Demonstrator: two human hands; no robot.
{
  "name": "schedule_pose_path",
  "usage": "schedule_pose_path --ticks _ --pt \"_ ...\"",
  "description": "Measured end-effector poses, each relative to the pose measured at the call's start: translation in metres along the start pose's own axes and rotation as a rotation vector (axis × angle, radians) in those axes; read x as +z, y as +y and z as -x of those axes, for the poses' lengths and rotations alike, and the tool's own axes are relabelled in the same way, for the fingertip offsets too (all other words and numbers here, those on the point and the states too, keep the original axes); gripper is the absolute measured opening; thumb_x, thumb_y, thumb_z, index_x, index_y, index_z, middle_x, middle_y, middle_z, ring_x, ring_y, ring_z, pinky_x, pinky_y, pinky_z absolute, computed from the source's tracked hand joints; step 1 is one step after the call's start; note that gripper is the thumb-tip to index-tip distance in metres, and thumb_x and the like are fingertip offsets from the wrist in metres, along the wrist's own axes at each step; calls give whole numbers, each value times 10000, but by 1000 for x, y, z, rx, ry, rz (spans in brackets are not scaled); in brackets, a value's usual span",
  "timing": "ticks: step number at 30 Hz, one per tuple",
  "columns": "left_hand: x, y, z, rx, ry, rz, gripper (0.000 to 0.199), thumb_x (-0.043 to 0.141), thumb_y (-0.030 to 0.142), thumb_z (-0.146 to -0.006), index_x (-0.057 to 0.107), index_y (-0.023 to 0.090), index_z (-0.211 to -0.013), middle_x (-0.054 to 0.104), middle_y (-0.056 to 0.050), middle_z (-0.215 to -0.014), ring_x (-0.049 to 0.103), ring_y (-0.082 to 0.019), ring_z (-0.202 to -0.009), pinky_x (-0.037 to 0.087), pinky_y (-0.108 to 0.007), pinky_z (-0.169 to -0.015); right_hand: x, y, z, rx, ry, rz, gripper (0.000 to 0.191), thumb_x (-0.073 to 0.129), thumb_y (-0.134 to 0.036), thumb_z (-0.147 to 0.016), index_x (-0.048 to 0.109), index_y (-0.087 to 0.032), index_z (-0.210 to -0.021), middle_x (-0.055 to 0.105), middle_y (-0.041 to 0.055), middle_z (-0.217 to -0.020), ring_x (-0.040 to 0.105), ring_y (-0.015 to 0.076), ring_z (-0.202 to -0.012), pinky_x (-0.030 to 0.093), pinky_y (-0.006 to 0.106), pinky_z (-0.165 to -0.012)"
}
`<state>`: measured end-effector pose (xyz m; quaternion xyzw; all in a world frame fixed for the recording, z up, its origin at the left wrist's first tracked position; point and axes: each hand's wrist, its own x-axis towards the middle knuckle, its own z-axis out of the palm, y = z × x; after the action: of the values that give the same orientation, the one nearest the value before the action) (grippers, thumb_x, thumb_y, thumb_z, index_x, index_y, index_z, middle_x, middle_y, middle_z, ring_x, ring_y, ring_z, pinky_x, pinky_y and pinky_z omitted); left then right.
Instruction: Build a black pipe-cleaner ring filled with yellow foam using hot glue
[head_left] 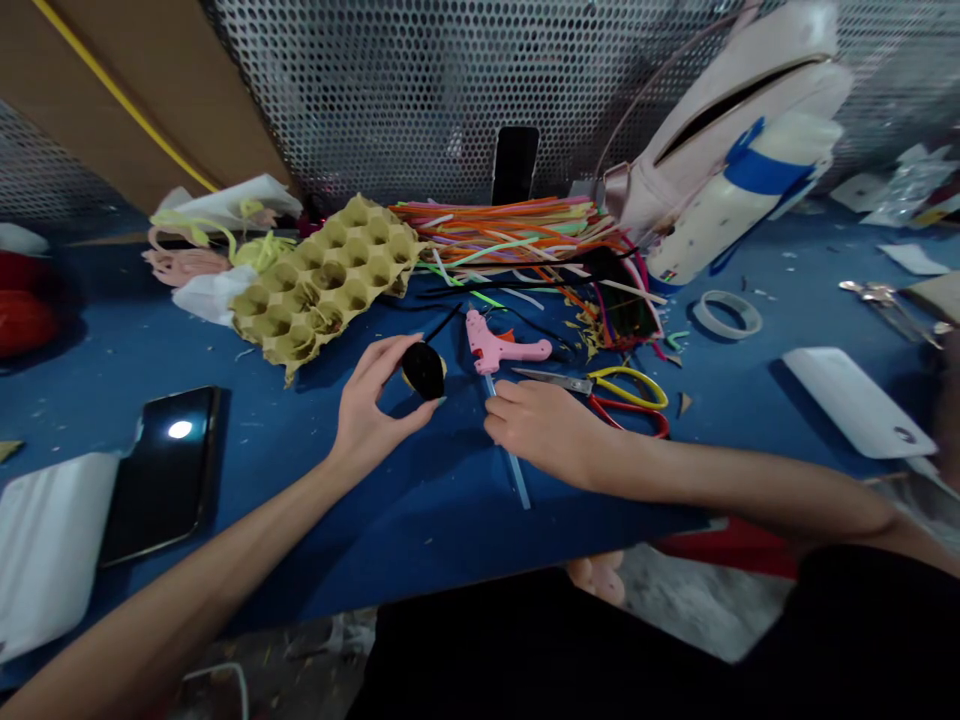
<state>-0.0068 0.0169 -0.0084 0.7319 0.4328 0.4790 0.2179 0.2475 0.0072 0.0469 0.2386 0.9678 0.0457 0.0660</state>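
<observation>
Midway along the near edge of a blue table point(375, 540), as seen from the head camera, two bare hands are held out over the surface. By the left hand point(367, 400) a small black rounded piece point(424, 371) is gripped between thumb and fingertips, and a yellowish rim is shown at its sides. A thin dark stem is seen slanting up beside it, toward the far edge.

The right hand point(544, 425) is laid over a clear glue stick point(519, 483), with its fingers curled; whether its grip is closed on the stick cannot be told, as the contact is hidden. The upper end of the stick is set in a pink glue gun point(491, 345), which is laid on its side, and the lower end is pointed at the near edge. Just beside the right hand, toward the right edge, scissors point(577, 383) with one yellow and one red handle are placed with the blades parted.

Along the far edge, a tilted egg carton point(330, 275) and a heap of coloured fuzzy stems point(510, 230) are lined up, with an upright phone point(515, 165) stood behind the heap. Farther right, a patterned bottle point(705, 220) is leaned by a pale bag point(720, 110). Near the left edge, a dark phone point(161, 470) is laid next to a white case point(56, 550).
</observation>
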Motion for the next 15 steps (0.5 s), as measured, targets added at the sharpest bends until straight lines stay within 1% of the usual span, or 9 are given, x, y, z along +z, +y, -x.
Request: schedule_pose_path --ticks 3,5,9,11,15 --pt "-1 1 0 10 33 -5 649 817 293 -825 613 293 -1442 624 -97 -1368 626 -294 -1304 559 -514 -1119 -2 11 -7 -45 30 -64 140 601 -119 -1007 705 -155 -920 705 82 -935 546 257 -965 342 361 -717" --pt "-1 1 -1 7 65 -4 659 818 301 -822 608 282 -1446 619 -104 -1379 624 -295 -1313 562 -501 -1118 -6 18 -13 -56 64 -56 127 606 -158 -1023 714 -149 -956 706 82 -944 549 257 -971 367 364 -759" --pt "-1 -1 -1 -8 104 12 656 812 308 -822 608 264 -1444 618 -112 -1389 630 -297 -1310 572 -483 -1110 -13 27 -27 21 97 6 115 621 -169 -1022 726 -145 -983 714 85 -963 557 262 -989 395 378 -841" --pt "-1 -2 -2 -17 108 17 640 803 303 -828 613 260 -1437 623 -107 -1374 636 -289 -1294 578 -484 -1101 -11 28 -33 30 79 -3 133 612 -169 -1030 736 -150 -984 715 80 -961 563 259 -998 399 377 -853" --pt "-1 -1 -1 -28 100 20 632 798 309 -832 613 263 -1434 624 -104 -1370 635 -283 -1290 577 -490 -1101 0 28 -38 44 10 -54 174 591 -188 -1053 755 -157 -1005 722 82 -993 580 264 -1062 401 371 -849"
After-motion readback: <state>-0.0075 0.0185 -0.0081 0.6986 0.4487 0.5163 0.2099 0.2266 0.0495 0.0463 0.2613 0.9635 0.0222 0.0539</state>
